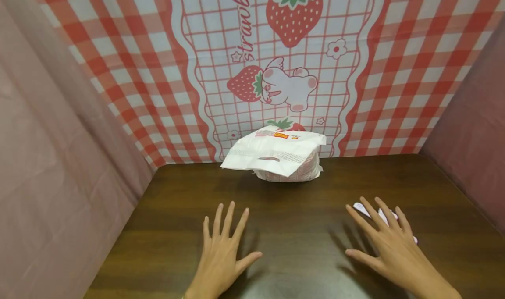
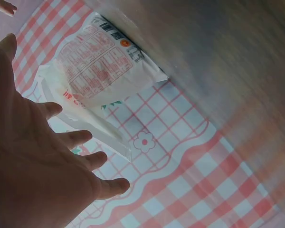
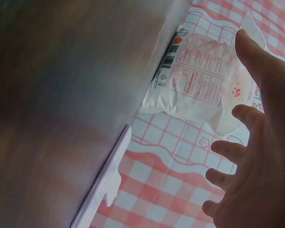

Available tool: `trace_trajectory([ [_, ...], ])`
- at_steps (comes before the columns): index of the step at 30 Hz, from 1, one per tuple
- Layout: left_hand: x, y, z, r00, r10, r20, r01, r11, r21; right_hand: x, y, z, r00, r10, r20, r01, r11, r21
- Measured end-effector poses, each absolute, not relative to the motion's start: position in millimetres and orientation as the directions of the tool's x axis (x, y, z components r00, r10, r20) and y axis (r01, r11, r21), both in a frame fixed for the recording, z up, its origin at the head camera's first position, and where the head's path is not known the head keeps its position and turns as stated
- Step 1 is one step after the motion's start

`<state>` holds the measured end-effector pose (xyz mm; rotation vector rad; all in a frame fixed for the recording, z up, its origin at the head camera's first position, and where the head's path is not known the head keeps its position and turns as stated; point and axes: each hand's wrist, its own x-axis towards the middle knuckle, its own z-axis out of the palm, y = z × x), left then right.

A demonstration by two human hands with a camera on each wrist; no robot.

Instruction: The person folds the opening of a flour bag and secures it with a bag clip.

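A white plastic package (image 1: 276,152) with a slot-shaped handle hole in its top flap stands at the back of the brown table; red print covers its side in both wrist views. My left hand (image 1: 222,250) hovers over the table to the front left of the package, fingers spread, holding nothing. On the right, my right hand (image 1: 388,246) is held the same way, palm down. Partly hidden under its fingers lies a slim white-and-purple object (image 1: 361,209). In the right wrist view this long pale object (image 3: 100,183) has a lobed part at its side; its kind is unclear.
Behind the table (image 1: 292,229) hangs a red-and-white checked cloth (image 1: 426,71) with strawberry prints. Pink curtains (image 1: 51,158) close off the left side, and a similar pink cloth (image 1: 469,128) stands on the right. The package sits close to the back cloth.
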<state>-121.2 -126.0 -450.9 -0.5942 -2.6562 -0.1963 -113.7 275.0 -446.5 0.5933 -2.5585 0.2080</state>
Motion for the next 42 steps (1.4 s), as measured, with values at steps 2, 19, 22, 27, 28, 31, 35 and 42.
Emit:
trace_trajectory([
  [2, -121, -125, -452, -0.822, 0.379, 0.426, 0.436, 0.899, 0.042, -113, 277, -447, -0.784, -0.369, 0.500, -0.442, 0.897, -0.031],
  [19, -122, -125, -440, -0.796, 0.392, 0.461, 0.447, 0.894, 0.013, -114, 291, -447, -0.773, -0.357, 0.524, -0.445, 0.895, -0.047],
  [22, -123, -125, -437, -0.779, 0.400, 0.483, 0.463, 0.886, 0.012, -114, 292, -447, -0.780, -0.349, 0.520, -0.442, 0.895, -0.063],
  [27, -125, -125, -431, -0.755, 0.422, 0.502, 0.492, 0.871, 0.007, -114, 297, -449, -0.810, -0.318, 0.493, -0.417, 0.903, -0.104],
  [28, -126, -125, -429, -0.750, 0.427, 0.505, 0.499, 0.867, 0.008, -114, 298, -450, -0.817, -0.310, 0.487, -0.410, 0.905, -0.112],
  [31, -128, -124, -423, -0.736, 0.447, 0.508, 0.512, 0.859, -0.014, -114, 303, -453, -0.828, -0.283, 0.483, -0.390, 0.911, -0.136],
  [35, -131, -123, -415, -0.711, 0.480, 0.513, 0.537, 0.843, -0.045, -114, 309, -458, -0.834, -0.265, 0.484, -0.379, 0.913, -0.152],
  [42, -139, -120, -402, -0.681, 0.526, 0.509, 0.569, 0.818, -0.084, -113, 316, -466, -0.853, -0.261, 0.451, -0.369, 0.914, -0.168],
])
